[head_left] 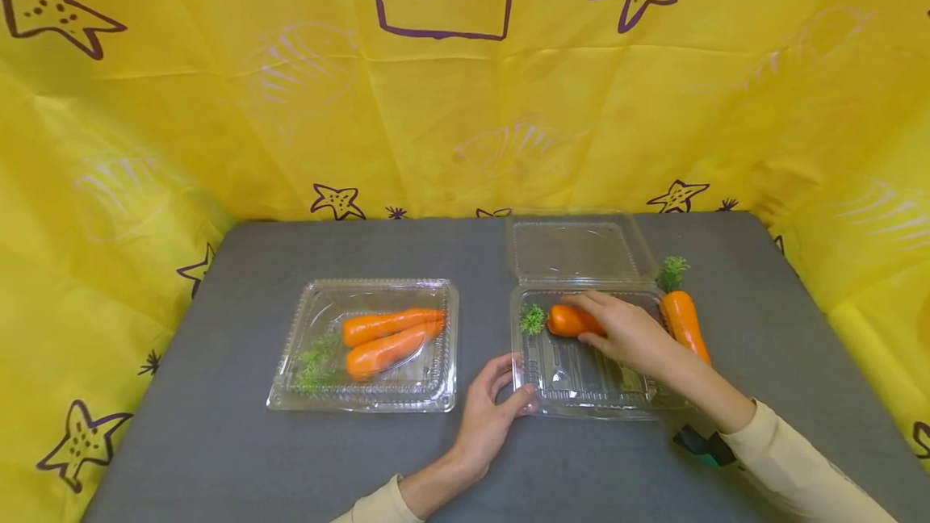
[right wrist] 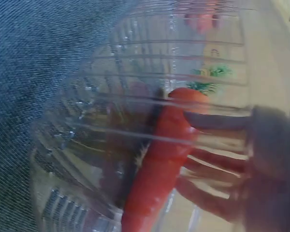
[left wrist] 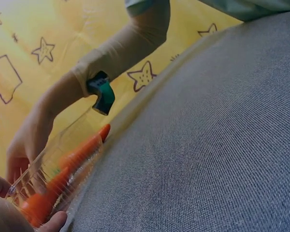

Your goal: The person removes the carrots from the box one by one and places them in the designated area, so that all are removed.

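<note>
Holding smooth carrot point(head_left: 564, 321), ribbed plastic box point(head_left: 574, 382)

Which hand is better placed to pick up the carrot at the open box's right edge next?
Probably the right hand: it is nearer to that carrot, though it holds another carrot inside the open box. The left hand is farther off, gripping the box's left side.

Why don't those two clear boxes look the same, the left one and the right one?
The left box is closed; the right box stands open, its lid folded back. The left box has two carrots inside; in the right box, the right hand holds one carrot. The left hand grips the right box's corner; no hand touches the left box.
Both are see-through and ridged.
</note>
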A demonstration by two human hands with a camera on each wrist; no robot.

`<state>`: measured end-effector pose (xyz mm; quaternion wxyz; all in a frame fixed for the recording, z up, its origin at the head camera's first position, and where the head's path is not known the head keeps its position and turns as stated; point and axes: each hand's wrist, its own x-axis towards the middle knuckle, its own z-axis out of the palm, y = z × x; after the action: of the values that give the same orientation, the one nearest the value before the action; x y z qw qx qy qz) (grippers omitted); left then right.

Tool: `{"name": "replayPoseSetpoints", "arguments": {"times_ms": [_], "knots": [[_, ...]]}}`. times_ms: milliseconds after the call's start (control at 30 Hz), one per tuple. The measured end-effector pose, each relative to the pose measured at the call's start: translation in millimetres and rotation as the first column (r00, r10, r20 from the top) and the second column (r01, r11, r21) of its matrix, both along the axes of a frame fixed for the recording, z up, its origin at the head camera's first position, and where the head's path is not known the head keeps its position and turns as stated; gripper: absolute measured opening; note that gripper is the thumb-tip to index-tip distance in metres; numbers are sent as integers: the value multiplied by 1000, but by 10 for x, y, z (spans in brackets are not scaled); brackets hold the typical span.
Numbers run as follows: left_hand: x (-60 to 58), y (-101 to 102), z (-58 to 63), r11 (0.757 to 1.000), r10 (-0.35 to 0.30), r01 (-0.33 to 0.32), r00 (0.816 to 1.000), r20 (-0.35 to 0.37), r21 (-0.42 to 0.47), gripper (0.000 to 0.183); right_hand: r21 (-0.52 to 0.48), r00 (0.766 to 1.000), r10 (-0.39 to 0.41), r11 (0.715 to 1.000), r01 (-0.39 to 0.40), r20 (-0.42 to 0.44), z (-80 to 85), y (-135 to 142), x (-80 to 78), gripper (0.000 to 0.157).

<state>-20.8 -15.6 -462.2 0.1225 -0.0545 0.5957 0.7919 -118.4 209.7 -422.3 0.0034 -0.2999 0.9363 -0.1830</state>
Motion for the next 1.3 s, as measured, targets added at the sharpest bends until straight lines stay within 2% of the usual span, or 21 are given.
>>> {"name": "replayPoseSetpoints", "arguments": {"times_ms": [200, 567, 767, 933, 1300], "knots": [[-5, 5, -13, 1000, -3, 3, 1000, 7, -12, 49, 7, 1000, 15, 1000, -15, -14, -33, -1, 1, 56], [0, 13, -9, 1000, -3, 3, 1000, 10, -1, 49, 80, 998, 64, 995, -64, -5, -67, -14, 5, 59], [2, 3, -2, 1000, -6, 6, 1000, -5, -3, 49, 15, 999, 46, 999, -46, -1, 2, 21, 17, 62], [3, -8, 5, 1000, -2, 3, 1000, -16, 8, 49, -75, 999, 46, 996, -47, -20, 98, 44, 26, 69], [0, -2, 5, 999, 7, -7, 1000, -12, 32, 49, -213, 997, 33, 977, -19, 63, 212, 73, 49, 68]]}}
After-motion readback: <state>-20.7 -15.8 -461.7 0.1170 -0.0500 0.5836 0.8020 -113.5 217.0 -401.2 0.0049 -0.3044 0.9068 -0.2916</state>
